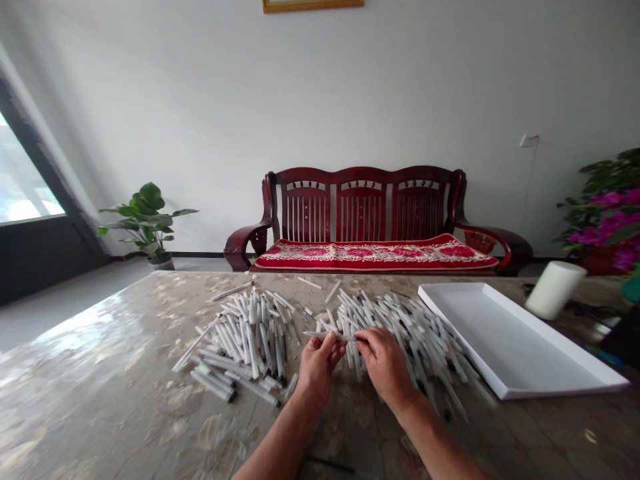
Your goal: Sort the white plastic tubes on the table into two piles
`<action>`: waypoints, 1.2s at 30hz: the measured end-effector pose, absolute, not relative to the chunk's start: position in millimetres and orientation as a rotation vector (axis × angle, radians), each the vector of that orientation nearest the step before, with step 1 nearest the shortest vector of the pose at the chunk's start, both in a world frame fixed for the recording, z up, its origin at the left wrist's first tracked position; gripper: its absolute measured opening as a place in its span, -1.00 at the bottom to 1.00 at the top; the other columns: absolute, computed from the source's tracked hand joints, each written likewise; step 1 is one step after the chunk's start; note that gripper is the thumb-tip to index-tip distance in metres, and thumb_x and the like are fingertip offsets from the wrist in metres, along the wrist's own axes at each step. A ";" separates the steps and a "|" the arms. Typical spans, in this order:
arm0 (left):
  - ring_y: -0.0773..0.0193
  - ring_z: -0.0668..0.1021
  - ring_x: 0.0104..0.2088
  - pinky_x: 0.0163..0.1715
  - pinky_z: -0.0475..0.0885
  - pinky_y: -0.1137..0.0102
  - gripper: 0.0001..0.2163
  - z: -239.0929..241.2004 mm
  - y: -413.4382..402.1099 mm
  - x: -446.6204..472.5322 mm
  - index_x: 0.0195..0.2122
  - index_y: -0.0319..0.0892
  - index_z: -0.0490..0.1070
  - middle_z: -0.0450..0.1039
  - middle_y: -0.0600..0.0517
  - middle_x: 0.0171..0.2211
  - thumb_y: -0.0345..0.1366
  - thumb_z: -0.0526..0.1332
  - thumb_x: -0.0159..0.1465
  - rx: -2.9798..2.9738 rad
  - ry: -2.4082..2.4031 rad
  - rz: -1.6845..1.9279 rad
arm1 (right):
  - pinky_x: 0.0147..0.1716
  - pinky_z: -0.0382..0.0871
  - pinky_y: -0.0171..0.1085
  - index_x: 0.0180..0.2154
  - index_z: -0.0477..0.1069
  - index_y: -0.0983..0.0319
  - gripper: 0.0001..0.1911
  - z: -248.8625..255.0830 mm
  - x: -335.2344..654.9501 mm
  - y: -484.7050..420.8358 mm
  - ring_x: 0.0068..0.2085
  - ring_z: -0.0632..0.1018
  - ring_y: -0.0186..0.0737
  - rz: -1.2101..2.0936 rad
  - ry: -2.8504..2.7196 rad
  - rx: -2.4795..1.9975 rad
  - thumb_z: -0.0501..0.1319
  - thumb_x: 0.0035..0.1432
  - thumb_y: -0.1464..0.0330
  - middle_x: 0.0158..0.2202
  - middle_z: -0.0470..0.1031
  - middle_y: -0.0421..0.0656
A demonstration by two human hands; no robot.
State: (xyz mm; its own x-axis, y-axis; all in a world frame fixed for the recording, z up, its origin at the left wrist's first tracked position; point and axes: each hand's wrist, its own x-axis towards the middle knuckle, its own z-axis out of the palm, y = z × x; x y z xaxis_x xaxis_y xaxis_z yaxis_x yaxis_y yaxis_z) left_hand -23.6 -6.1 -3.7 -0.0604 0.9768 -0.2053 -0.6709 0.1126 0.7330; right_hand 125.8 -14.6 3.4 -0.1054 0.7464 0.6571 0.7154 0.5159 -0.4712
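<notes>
My left hand (316,365) and my right hand (384,360) meet over the marble table (100,373), both pinching one thin white pen (327,335) held level between them. To the left of my hands lies a pile of white pens (247,340), some with dark tips. Another larger heap of white pens (405,323) spreads behind and to the right of my right hand. A few loose pens lie farther back on the table.
An empty white tray (510,340) lies at the right, with a white cylinder (554,289) behind it. Beyond the table stand a dark red wooden bench (370,213) with a red cushion, a potted plant (145,223) at left and pink flowers (607,230) at right.
</notes>
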 end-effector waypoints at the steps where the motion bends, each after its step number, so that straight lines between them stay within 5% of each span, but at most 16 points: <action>1: 0.38 0.59 -0.47 -0.42 0.54 0.54 -0.64 -3.3 -6.1 -23.9 -0.48 -0.24 0.41 0.51 0.08 -0.53 -0.22 0.55 -0.13 0.486 0.817 1.437 | -0.16 0.33 -0.23 -0.19 0.52 0.21 -0.73 3.6 125.5 -15.5 -0.20 0.53 -0.13 0.066 -1.831 -1.234 0.06 0.35 0.29 -0.25 0.58 -0.07; 6: 0.37 0.60 -0.47 -0.41 0.54 0.53 -0.65 -3.7 -6.0 -23.6 -0.47 -0.24 0.42 0.50 0.09 -0.54 -0.20 0.54 -0.10 0.536 0.831 1.434 | -0.29 0.33 -0.27 -0.35 0.52 0.20 -0.63 1.3 126.2 -16.6 -0.30 0.54 -0.15 0.159 -1.808 -1.385 0.02 0.37 0.25 -0.40 0.56 -0.11; 12: 0.35 0.60 -0.46 -0.41 0.55 0.52 -0.62 -3.9 -6.0 -23.2 -0.49 -0.24 0.42 0.51 0.08 -0.52 -0.17 0.56 -0.15 0.523 0.809 1.452 | -0.14 0.38 -0.22 -0.18 0.54 0.18 -0.73 3.7 126.0 -17.9 -0.16 0.56 -0.12 0.135 -1.772 -1.234 0.07 0.32 0.27 -0.23 0.59 -0.07; 18: 0.36 0.59 -0.47 -0.42 0.55 0.52 -0.59 -3.2 -6.7 -22.2 -0.47 -0.24 0.43 0.51 0.08 -0.52 -0.16 0.57 -0.20 0.517 0.814 1.458 | -0.28 0.38 -0.23 -0.35 0.54 0.19 -0.63 0.0 126.2 -15.9 -0.30 0.56 -0.11 0.226 -1.762 -1.377 0.03 0.35 0.23 -0.39 0.58 -0.09; 24: 0.35 0.60 -0.45 -0.41 0.54 0.52 -0.59 -3.6 -6.7 -22.7 -0.46 -0.25 0.44 0.53 0.07 -0.49 -0.16 0.57 -0.20 0.523 0.799 1.471 | -0.13 0.39 -0.23 -0.13 0.54 0.19 -0.71 2.3 126.2 -17.6 -0.16 0.56 -0.12 0.200 -1.733 -1.286 0.08 0.31 0.25 -0.20 0.60 -0.06; 29: 0.36 0.59 -0.47 -0.43 0.53 0.52 -0.56 -4.2 -6.5 -22.0 -0.47 -0.26 0.45 0.52 0.07 -0.52 -0.13 0.58 -0.24 0.529 0.805 1.473 | -0.33 0.34 -0.26 -0.39 0.54 0.20 -0.59 1.9 126.6 -15.7 -0.34 0.55 -0.14 0.254 -1.777 -1.393 0.02 0.34 0.21 -0.44 0.57 -0.10; 33: 0.36 0.59 -0.46 -0.43 0.53 0.51 -0.55 -2.1 -7.1 -21.6 -0.46 -0.25 0.44 0.54 0.06 -0.52 -0.12 0.58 -0.25 0.521 0.812 1.484 | -0.19 0.37 -0.23 -0.29 0.57 0.21 -0.65 0.7 126.2 -14.8 -0.22 0.57 -0.10 0.238 -1.730 -1.315 0.06 0.31 0.21 -0.31 0.62 -0.08; 36: 0.35 0.59 -0.47 -0.43 0.53 0.51 -0.55 -1.0 -7.3 -21.6 -0.46 -0.25 0.43 0.54 0.06 -0.52 -0.14 0.58 -0.26 0.528 0.816 1.497 | -0.29 0.37 -0.27 -0.31 0.56 0.19 -0.62 2.2 125.7 -15.3 -0.29 0.58 -0.14 0.326 -1.700 -1.354 0.04 0.32 0.18 -0.36 0.61 -0.11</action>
State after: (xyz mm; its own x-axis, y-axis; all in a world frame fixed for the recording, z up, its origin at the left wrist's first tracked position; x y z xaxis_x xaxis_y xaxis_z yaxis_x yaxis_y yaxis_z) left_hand -21.6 -7.3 -1.0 -0.1067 0.9835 -0.1460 -0.6556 0.0407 0.7540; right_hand 125.7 -15.3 2.2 0.0156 0.8763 0.4816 0.6360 0.3629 -0.6810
